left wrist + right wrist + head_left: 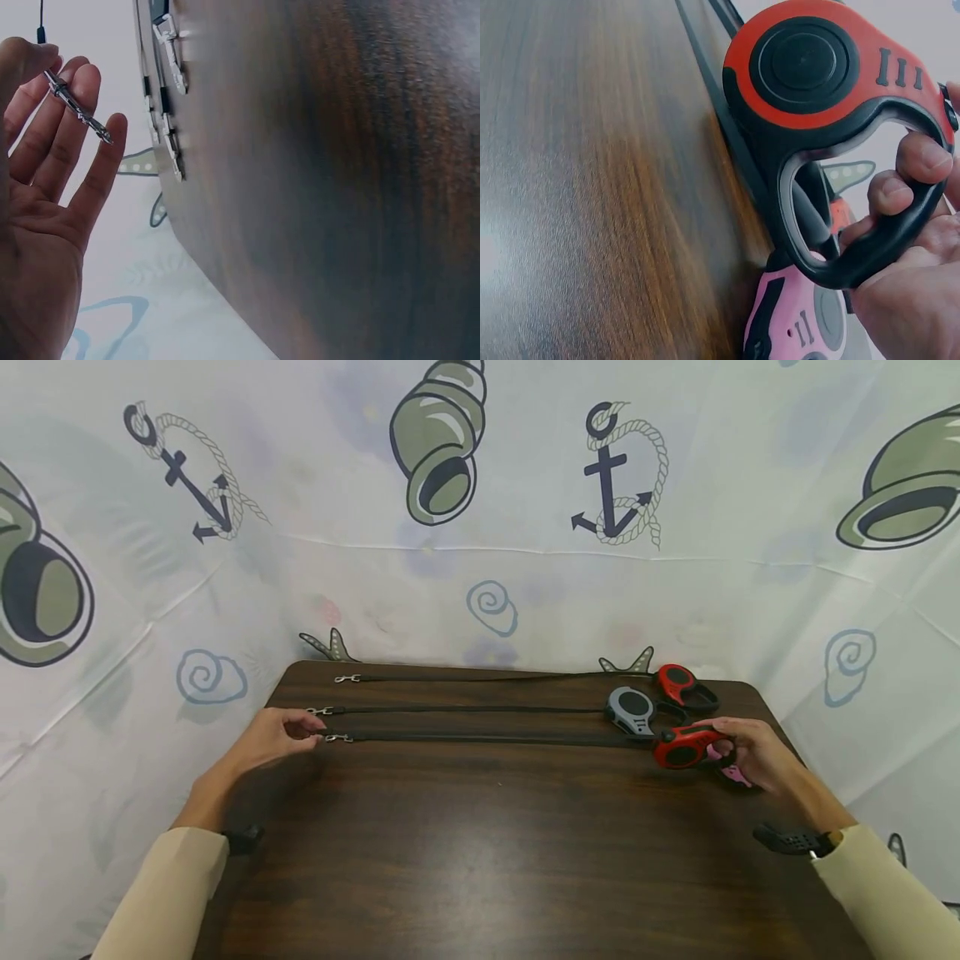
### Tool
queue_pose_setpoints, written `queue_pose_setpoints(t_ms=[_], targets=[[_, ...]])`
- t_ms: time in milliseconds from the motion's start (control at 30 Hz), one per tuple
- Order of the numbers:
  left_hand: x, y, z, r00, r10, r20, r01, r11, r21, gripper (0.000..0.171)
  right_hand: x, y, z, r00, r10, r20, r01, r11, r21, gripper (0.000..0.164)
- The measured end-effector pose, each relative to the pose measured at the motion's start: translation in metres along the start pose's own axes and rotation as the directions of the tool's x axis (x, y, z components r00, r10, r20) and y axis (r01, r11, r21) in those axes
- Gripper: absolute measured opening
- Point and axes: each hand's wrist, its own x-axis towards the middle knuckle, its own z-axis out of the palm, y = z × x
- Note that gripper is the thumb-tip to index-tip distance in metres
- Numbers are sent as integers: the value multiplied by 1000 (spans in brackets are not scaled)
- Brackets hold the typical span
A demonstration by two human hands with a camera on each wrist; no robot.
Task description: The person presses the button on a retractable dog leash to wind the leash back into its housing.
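My right hand point(757, 758) grips the black loop handle of a red retractable dog leash point(680, 748), fingers curled through the loop in the right wrist view. At the table's left side, my left hand point(281, 735) pinches the end of a leash by its silver snap hook point(79, 107) under the thumb, the other fingers spread. A black strap point(487, 740) runs straight between the two hands. Partly behind my right hand lies a pink leash point(817, 300). A grey leash point(632, 710) and another red leash point(675, 677) lie farther back, their cords stretched leftward.
Everything lies on a dark wood-grain table point(465, 843). Silver hooks point(171, 52) of other leashes rest near its left edge. A white cloth point(525, 485) printed with shells and anchors hangs behind and around the table.
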Motion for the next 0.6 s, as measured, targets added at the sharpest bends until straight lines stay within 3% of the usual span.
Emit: queue_pose_setpoints(t_ms=[300,600], targets=[[4,2,-3,1000,-9,-13,10,1000,27,18,-1,-5,3,997,-33,-67,32,999,-8,40],[5,3,-3,1000,-12,-17,13,999,33,18,-3,-3,2,995,-63,-77,64,998,14,41]])
